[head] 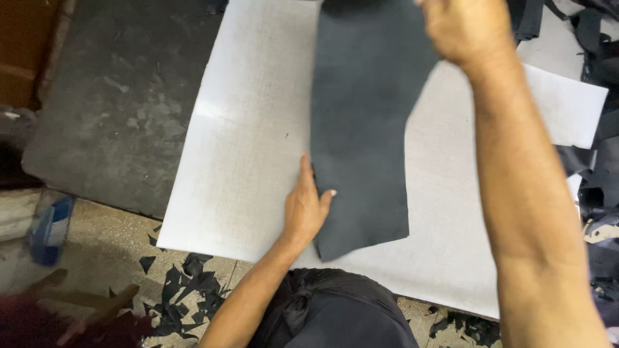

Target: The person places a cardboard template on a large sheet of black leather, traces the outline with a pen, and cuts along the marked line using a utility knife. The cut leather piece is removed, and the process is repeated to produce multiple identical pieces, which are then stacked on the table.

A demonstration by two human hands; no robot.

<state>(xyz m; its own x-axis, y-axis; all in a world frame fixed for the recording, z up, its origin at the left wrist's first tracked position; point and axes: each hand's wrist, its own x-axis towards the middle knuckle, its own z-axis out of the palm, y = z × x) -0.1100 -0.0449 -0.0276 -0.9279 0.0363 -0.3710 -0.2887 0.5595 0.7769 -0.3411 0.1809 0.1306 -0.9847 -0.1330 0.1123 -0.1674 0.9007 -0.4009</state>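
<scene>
A long dark grey sheet of leather-like material [361,129] lies on a large white board [245,148]. My left hand [306,206] rests flat on the sheet's left edge near its lower end, thumb on the sheet, fingers pointing away along the edge. My right hand [461,29] is raised at the top of the view and grips the sheet's far right part, lifting it off the board.
A dark grey mat [122,96] lies left of the board on the floor. Black offcuts [187,290] are scattered on the speckled floor in front. A blue and clear container [50,227] stands at left. Dark material is piled [599,174] at the right edge.
</scene>
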